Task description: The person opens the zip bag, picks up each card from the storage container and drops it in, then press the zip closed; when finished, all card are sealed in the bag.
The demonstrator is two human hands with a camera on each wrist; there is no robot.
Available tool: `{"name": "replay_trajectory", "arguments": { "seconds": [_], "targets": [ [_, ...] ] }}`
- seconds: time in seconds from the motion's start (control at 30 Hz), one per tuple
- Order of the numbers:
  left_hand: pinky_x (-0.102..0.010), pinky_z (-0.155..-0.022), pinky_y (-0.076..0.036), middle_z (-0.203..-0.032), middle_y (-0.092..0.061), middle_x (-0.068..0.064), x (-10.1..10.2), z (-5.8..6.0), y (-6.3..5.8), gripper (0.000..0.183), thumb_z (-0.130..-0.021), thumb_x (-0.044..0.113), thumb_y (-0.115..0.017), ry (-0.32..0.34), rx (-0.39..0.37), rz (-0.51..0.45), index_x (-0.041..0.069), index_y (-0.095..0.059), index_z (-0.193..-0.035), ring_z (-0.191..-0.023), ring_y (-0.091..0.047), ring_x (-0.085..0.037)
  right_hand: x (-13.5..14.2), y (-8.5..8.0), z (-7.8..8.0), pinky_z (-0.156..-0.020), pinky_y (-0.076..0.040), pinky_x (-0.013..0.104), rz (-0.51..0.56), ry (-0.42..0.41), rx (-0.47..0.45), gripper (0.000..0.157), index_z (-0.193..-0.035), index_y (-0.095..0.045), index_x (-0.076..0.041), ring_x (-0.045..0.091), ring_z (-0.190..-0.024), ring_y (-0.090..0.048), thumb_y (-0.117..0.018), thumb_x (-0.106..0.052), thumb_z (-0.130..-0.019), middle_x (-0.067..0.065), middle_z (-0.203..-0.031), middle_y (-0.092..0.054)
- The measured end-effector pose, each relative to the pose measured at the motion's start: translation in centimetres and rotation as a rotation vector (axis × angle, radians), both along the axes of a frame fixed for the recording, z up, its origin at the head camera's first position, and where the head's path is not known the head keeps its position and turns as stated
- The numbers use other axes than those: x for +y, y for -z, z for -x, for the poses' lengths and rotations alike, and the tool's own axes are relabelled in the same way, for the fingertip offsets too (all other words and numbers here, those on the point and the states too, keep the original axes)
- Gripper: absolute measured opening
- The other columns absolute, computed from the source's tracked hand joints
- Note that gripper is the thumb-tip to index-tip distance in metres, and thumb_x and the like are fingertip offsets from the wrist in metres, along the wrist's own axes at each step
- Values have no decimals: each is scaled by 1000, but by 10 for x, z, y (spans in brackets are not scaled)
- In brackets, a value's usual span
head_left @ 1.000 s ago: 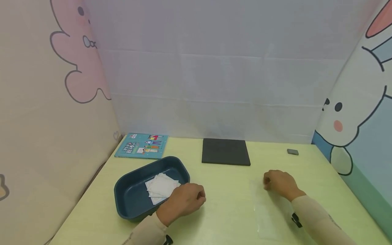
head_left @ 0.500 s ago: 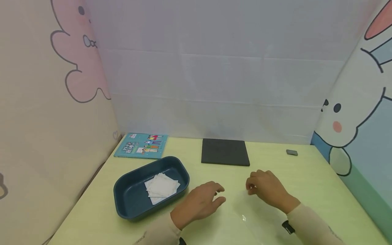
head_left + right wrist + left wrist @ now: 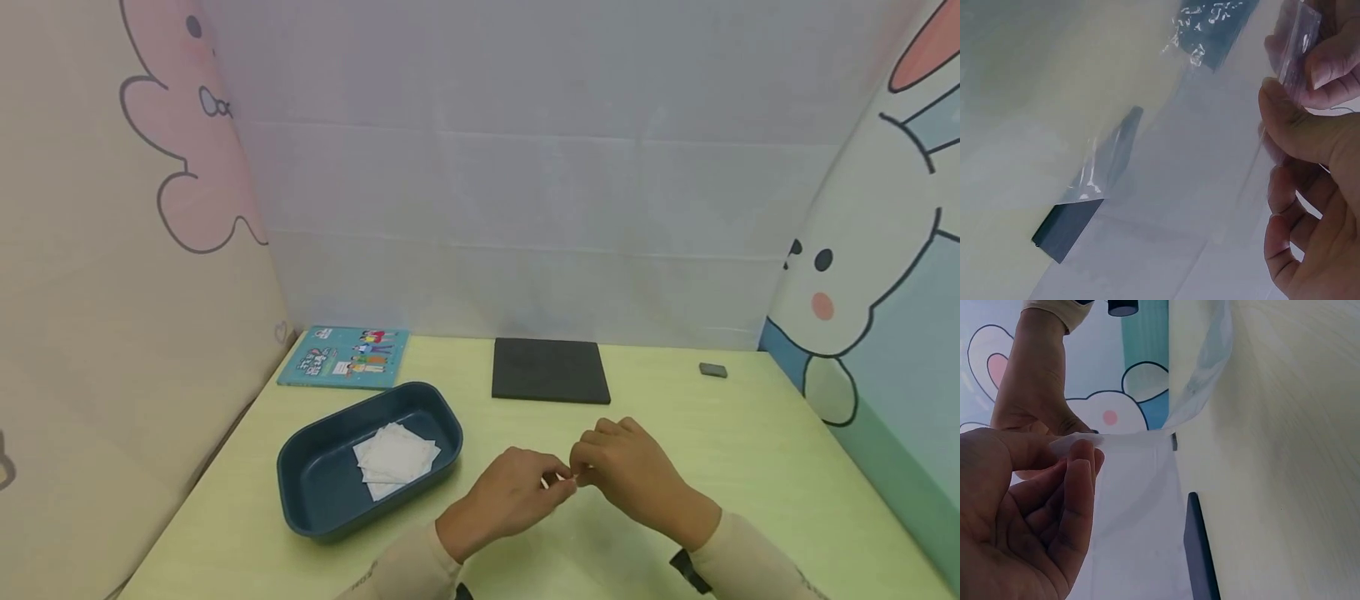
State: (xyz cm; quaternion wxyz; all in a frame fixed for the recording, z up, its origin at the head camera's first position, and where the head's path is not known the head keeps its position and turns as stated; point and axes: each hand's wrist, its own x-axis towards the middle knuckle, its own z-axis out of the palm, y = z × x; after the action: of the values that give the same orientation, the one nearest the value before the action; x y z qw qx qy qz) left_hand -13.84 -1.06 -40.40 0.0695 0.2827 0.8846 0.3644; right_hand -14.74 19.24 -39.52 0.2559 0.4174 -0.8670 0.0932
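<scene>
In the head view my left hand [image 3: 510, 492] and right hand [image 3: 630, 471] meet above the middle of the table, fingertips side by side. Both pinch the edge of a clear plastic bag [image 3: 1207, 375] between thumb and fingers. From there the bag hangs down towards the table, as the left wrist view shows. Its gathered top edge [image 3: 1300, 47] stands out in the right wrist view, where the film lies in front of the black board. In the head view the bag barely shows against the table.
A dark blue basin [image 3: 300, 446] with several white square packets [image 3: 397, 454] stands left of my hands. Behind it lies a blue illustrated book [image 3: 345, 358]. A flat black board [image 3: 551, 371] lies at the back, and a small grey block [image 3: 712, 369] at the back right.
My right hand has moved left with the bag, lifting it from the table. My left hand has come right from beside the basin, opened its fingers, then pinched the bag's edge.
</scene>
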Motion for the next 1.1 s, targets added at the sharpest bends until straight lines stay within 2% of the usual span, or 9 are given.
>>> {"name": "replay_trajectory", "arguments": {
  "seconds": [0.17, 0.27, 0.37, 0.47, 0.53, 0.6, 0.73, 0.93, 1.1],
  "targets": [
    [-19, -58, -45, -78, -69, 15, 0, -1, 0, 21, -97, 20, -61, -33, 40, 26, 13, -80, -98, -62, -54, 4, -3, 2, -3, -62, -35, 26, 11, 17, -23, 34, -77, -68, -25, 5, -67, -47, -95, -14, -59, -16, -75, -63],
    [-20, -56, -44, -74, -66, 16, -1, -2, 1, 18, -93, 16, -62, -79, 21, 29, 14, -80, -91, -58, -52, 1, -3, 4, -6, -63, -38, 26, 33, 14, -45, 34, -82, -70, -23, 6, -71, -51, -94, -14, -60, -15, -80, -66],
    [-22, -53, -43, -68, -62, 17, -4, -2, 4, 15, -89, 16, -64, -128, -18, 10, 17, -77, -83, -55, -51, -1, -3, 7, -9, -64, -43, 29, 83, 17, -43, 35, -87, -70, -20, 9, -78, -55, -94, -13, -62, -13, -86, -67],
    [-25, -52, -42, -64, -61, 16, -10, -2, 7, 13, -87, 16, -65, -155, -108, -53, 17, -74, -79, -55, -54, -4, -4, 8, -15, -63, -46, 28, 149, 64, -54, 30, -86, -68, -20, 7, -78, -56, -92, -14, -68, -13, -85, -65],
    [-26, -52, -43, -63, -62, 13, -14, -2, 7, 11, -87, 15, -67, -162, -173, -108, 16, -74, -79, -56, -58, -5, -5, 7, -19, -59, -46, 25, 179, 124, -155, 22, -83, -67, -23, 3, -73, -55, -88, -20, -76, -17, -79, -61],
    [-27, -52, -44, -63, -64, 11, -16, -1, 7, 9, -87, 14, -68, -159, -230, -149, 14, -73, -80, -57, -61, -7, -6, 5, -22, -55, -43, 23, 187, 184, -326, 16, -80, -66, -25, -1, -65, -50, -80, -30, -86, -21, -74, -56],
    [-27, -52, -45, -65, -67, 10, -19, 0, 7, 8, -87, 15, -69, -127, -272, -187, 16, -73, -81, -58, -64, -9, -11, 2, -24, -49, -36, 23, 180, 274, -632, 32, -78, -68, -25, -2, -53, -40, -61, -49, -97, -20, -62, -47],
    [-27, -55, -46, -70, -67, 12, -19, -1, 7, 8, -86, 22, -73, -84, -267, -215, 19, -74, -78, -64, -65, -12, -14, -1, -22, -46, -30, 23, 224, 304, -728, 35, -76, -69, -28, 1, -48, -35, -58, -55, -97, -16, -53, -42],
    [-26, -54, -48, -70, -67, 11, -18, -2, 5, 10, -88, 23, -76, -66, -288, -237, 19, -75, -79, -66, -66, -18, -10, -6, -18, -50, -38, 27, 275, 262, -839, 36, -80, -71, -24, 6, -53, -43, -58, -51, -99, -13, -61, -53]
  ]
}}
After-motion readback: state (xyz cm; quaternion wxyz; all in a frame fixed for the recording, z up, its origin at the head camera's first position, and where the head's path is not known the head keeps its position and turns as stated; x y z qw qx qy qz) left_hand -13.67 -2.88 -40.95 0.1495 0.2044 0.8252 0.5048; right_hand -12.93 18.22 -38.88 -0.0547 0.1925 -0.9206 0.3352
